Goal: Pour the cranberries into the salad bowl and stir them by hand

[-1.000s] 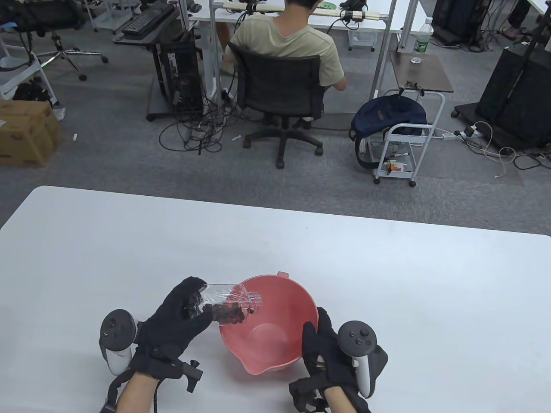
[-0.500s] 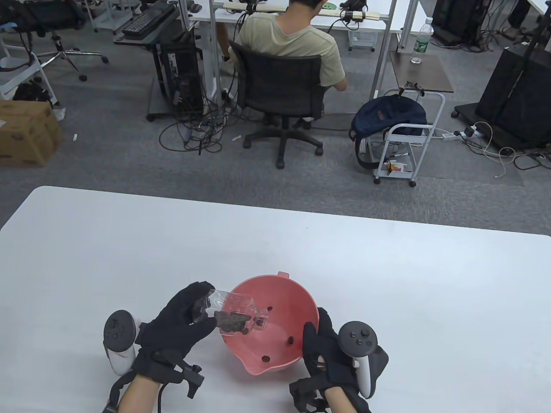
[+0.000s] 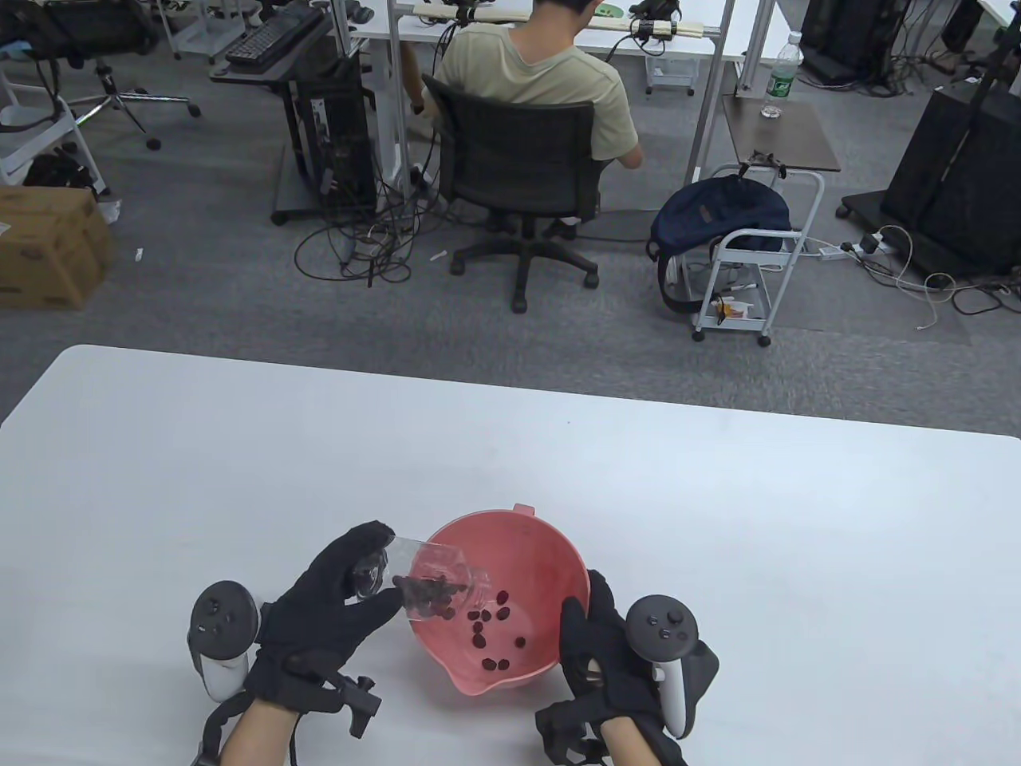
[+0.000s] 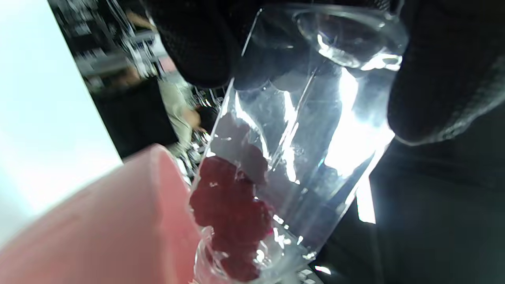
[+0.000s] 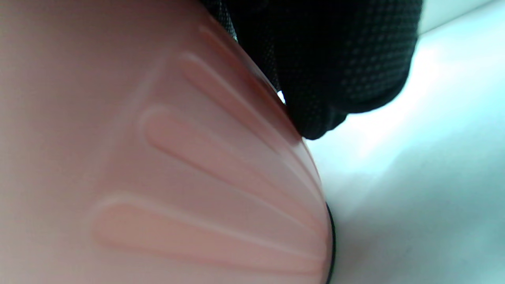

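Observation:
A pink salad bowl point(image 3: 550, 550) stands near the front edge of the white table. My left hand point(image 3: 343, 598) grips a clear plastic bottle point(image 3: 423, 570) tilted mouth-down over the bowl's left rim. Dark red cranberries point(image 3: 427, 597) are bunched at the bottle's neck, and several loose cranberries point(image 3: 494, 630) lie on the bowl's floor. In the left wrist view the bottle point(image 4: 284, 157) and its cranberries point(image 4: 232, 213) fill the frame beside the bowl rim point(image 4: 150, 221). My right hand point(image 3: 594, 630) grips the bowl's right side; its fingers point(image 5: 339, 59) press the ribbed bowl wall point(image 5: 177, 165).
The white table point(image 3: 718, 519) stretches far and to both sides of the bowl. Beyond its far edge a person sits in an office chair point(image 3: 518, 183) with their back turned, amid desks, cables and a small cart point(image 3: 742, 263).
The bottle has tipped further down into the bowl. Cranberries have fallen out: none lay in the bowl a second ago, a few half a second ago, several now. The right hand stayed put.

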The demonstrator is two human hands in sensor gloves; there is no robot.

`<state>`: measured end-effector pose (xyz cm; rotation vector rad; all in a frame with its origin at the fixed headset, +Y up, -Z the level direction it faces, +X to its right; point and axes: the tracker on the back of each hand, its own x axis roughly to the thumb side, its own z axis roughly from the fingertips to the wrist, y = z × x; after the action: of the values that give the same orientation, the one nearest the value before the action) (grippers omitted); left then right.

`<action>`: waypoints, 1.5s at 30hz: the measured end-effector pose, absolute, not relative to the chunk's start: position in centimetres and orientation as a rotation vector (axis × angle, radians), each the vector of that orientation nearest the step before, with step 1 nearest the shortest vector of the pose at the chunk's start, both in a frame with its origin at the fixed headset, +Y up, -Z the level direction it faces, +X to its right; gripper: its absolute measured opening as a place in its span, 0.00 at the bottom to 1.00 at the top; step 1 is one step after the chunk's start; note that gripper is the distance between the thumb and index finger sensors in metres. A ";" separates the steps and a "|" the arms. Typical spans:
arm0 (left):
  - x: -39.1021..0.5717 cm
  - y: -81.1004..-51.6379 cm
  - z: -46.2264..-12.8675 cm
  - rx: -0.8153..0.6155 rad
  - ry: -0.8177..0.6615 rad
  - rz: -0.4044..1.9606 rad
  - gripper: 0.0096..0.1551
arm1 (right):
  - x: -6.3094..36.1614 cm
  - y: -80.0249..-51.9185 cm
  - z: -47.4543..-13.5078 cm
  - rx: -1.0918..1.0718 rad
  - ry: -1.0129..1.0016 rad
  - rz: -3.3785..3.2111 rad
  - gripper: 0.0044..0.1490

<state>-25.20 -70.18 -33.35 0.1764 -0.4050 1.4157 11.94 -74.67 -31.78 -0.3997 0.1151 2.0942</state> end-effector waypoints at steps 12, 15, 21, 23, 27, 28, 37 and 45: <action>-25.5 -70.5 -33.6 0.174 -0.397 1.395 0.44 | 11.9 -74.7 -31.8 -0.398 0.118 2.093 0.40; -25.3 -70.3 -33.4 0.193 -0.338 1.375 0.44 | 11.9 -74.7 -31.8 -0.399 0.118 2.093 0.40; -25.4 -70.3 -33.4 0.198 -0.337 1.396 0.43 | 12.0 -74.7 -31.8 -0.397 0.119 2.093 0.40; -25.8 -70.0 -33.5 0.228 -0.372 1.195 0.43 | 12.0 -74.7 -31.8 -0.398 0.119 2.093 0.40; -25.3 -70.5 -33.4 0.192 -0.322 1.409 0.44 | 12.0 -74.7 -31.8 -0.397 0.119 2.093 0.40; -25.5 -70.3 -33.4 0.230 -0.336 1.236 0.43 | 12.0 -74.7 -31.8 -0.397 0.119 2.092 0.40; -25.3 -70.9 -33.7 0.156 -0.397 1.446 0.44 | 12.0 -74.8 -31.9 -0.399 0.119 2.092 0.40; -24.9 -70.8 -33.7 0.159 -0.393 1.438 0.44 | 12.0 -74.8 -31.9 -0.395 0.121 2.092 0.40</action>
<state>-24.90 -70.85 -33.73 0.1587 -0.3925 1.4382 12.03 -74.81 -31.87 -0.3954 0.1207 2.0922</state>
